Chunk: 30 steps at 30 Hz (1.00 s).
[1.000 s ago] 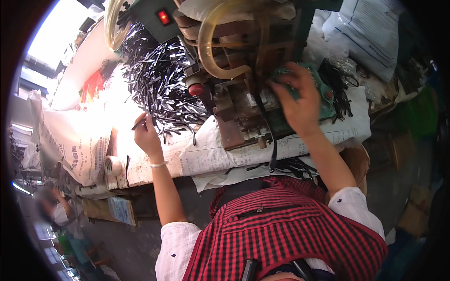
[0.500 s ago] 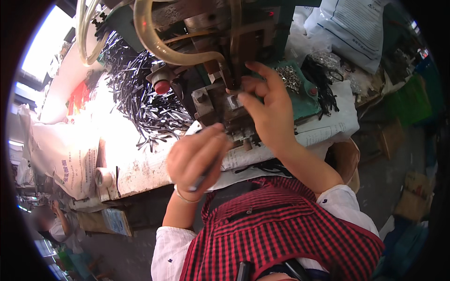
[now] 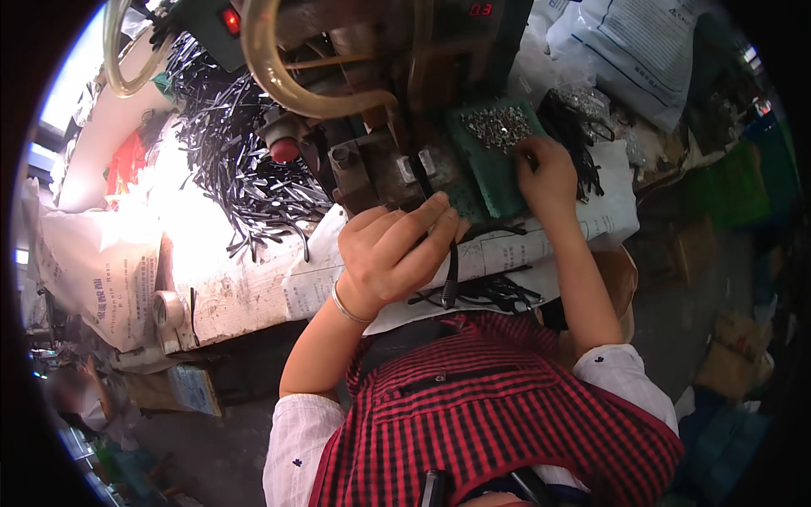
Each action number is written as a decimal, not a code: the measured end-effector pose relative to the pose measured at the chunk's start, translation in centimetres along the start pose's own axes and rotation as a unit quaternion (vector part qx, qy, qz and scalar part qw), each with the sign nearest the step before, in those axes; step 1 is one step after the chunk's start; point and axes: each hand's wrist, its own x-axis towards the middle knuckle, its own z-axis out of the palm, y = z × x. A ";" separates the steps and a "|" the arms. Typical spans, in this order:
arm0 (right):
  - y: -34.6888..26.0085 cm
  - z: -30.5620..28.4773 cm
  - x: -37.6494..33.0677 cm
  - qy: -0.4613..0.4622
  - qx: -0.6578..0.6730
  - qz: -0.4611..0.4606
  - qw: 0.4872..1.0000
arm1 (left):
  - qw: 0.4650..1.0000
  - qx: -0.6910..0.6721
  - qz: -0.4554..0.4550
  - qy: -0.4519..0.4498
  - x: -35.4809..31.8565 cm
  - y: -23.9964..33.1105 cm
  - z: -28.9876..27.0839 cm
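My left hand is closed in a pinch at the front of a bench machine. Between its fingertips is a slim black strip, shaped like an eyeglass temple; its far end lies at the small metal fixture. My right hand is at the right edge of a green tray, beside a heap of small shiny metal parts. Its fingers are curled in, and whatever they may hold is too small or hidden to make out.
A big pile of similar black strips covers the bench left of the machine. A red button and a clear hose stand close by. More strips lie at the front edge. White sacks and tape sit at left.
My right hand has moved from the fixture right to the green tray. My left hand has brought the black strip up to the fixture. The view has shifted slightly.
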 end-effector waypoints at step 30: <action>0.2 -1.1 -2.3 0.052 0.000 -0.070 0.996 | 0.839 0.361 -0.395 -0.097 -12.1 -10.2 -12.2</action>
